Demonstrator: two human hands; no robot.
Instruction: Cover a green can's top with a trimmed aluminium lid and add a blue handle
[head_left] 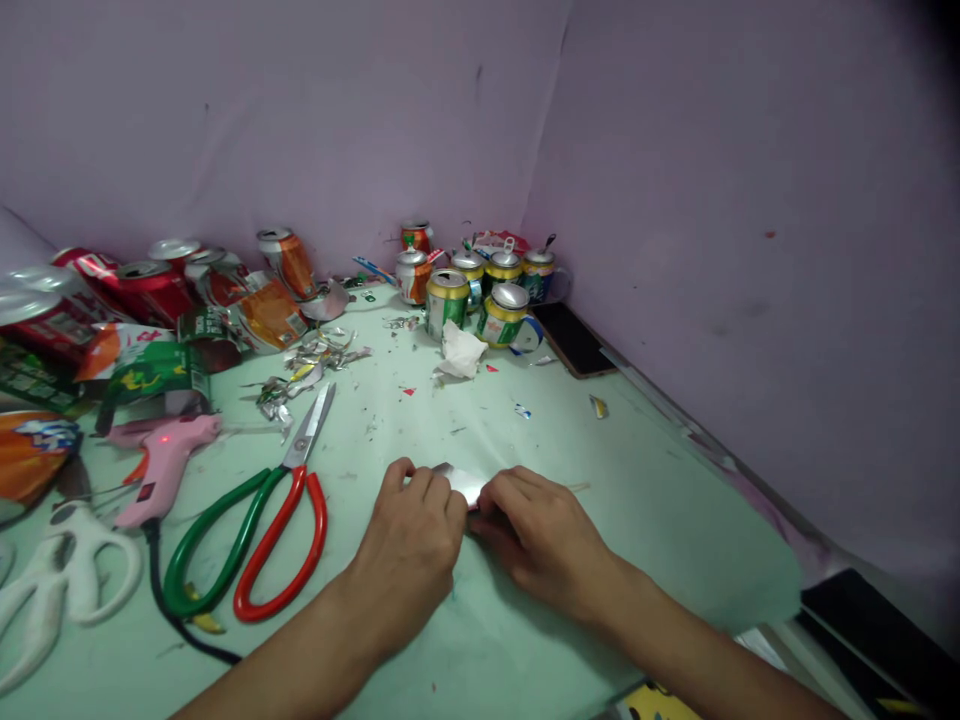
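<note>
A small piece of shiny silver sheet metal [466, 484] is held between my two hands, low over the pale green table [525, 620]. My left hand [417, 525] has its fingers curled over the left side of the piece. From the right, my right hand [536, 535] pinches the other side with thumb and fingers. Most of the sheet is hidden behind my fingers. To the left of my left hand lie large scissors [292, 480] with one green and one red handle, blades partly apart and pointing away.
A pink glue gun [169, 465] with a red light and white scissors [67, 570] lie left. Cut cans [154, 290] and metal scraps [319, 355] crowd the back left. Small can pieces with handles [502, 315], a crumpled tissue [461, 350] and a phone [574, 338] sit at the back.
</note>
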